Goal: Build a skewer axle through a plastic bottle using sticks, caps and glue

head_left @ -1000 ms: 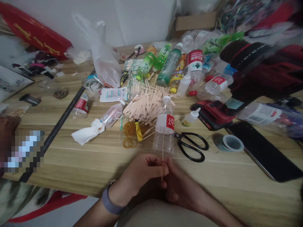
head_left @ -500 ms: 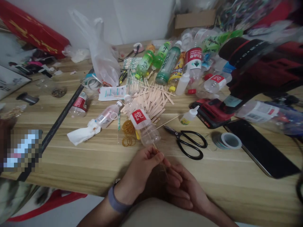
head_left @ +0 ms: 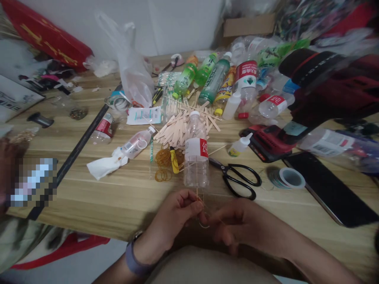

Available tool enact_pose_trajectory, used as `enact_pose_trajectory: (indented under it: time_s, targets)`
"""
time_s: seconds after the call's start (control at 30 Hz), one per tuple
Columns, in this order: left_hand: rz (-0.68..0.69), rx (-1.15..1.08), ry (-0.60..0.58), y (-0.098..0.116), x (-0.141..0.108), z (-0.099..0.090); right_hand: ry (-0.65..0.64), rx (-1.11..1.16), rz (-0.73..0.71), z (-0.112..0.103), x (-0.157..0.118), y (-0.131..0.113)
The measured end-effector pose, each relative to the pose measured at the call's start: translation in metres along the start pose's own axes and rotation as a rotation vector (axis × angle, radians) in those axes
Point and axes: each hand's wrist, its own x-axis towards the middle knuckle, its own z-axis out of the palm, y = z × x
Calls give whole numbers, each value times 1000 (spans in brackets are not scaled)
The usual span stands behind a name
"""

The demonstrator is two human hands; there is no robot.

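Observation:
My left hand (head_left: pixel 180 213) pinches a thin wooden stick (head_left: pixel 197 192) between thumb and fingertips. From its far end extends a clear plastic bottle (head_left: pixel 196 167) with a red-and-white label and white cap; the stick meets the base, though how they are joined is hard to make out. A fine pale strand (head_left: pixel 204 226) loops below the left fingertips. Close on the right, my right hand (head_left: pixel 239 223) has its fingers drawn together on what looks like the strand's end, partly blurred. Black-handled scissors (head_left: pixel 237 177) lie beyond the right hand.
Wooden sticks (head_left: pixel 174 128), rubber bands (head_left: pixel 164 159) and drink bottles (head_left: pixel 213 81) crowd the table's middle. On the right are a red-black power drill (head_left: pixel 314 94), a phone (head_left: pixel 328 185) and a wire spool (head_left: pixel 288 178). Another person's hand (head_left: pixel 10 165) is at far left.
The bottle has swung from leaning left to pointing straight away from me. My right hand has turned from palm-up, fingers loosely curled, to knuckles-up with fingers together. The view shifted slightly.

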Motion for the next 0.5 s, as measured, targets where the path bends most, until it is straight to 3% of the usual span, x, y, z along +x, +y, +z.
enact_pose_trajectory:
  time_s: [0.13, 0.17, 0.33, 0.5]
  targets:
    - [-4, -23, -2, -4, 0, 1, 352, -428, -343, -6, 2, -12]
    - [-3, -26, -1, -5, 0, 1, 381, -477, -391, -5, 4, -13]
    - [4, -154, -104, -15, 0, 6, 109, -222, -420, 9, 10, -11]
    - [-60, -294, -264, -21, 1, 9, 49, 198, -367, 26, 20, -6]
